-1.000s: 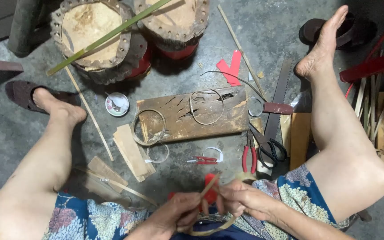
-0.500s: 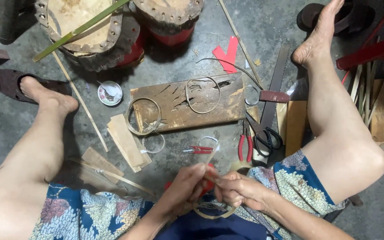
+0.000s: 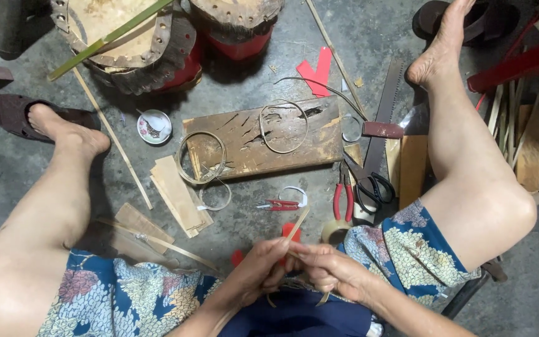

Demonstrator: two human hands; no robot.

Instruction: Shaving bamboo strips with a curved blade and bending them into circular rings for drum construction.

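Bending a bamboo strip (image 3: 296, 226), left hand (image 3: 258, 269) and right hand (image 3: 330, 269) both pinch it, loop unfinished. Several finished rings (image 3: 201, 157) lie on the board (image 3: 319, 140).

I am seeing no packages, labels, signs or screens anywhere around me on this floor; nothing of that kind is showing here.

Blue floral-patterned shorts (image 3: 126, 293), bare legs, and seemingly a dark sandal (image 3: 14, 112).
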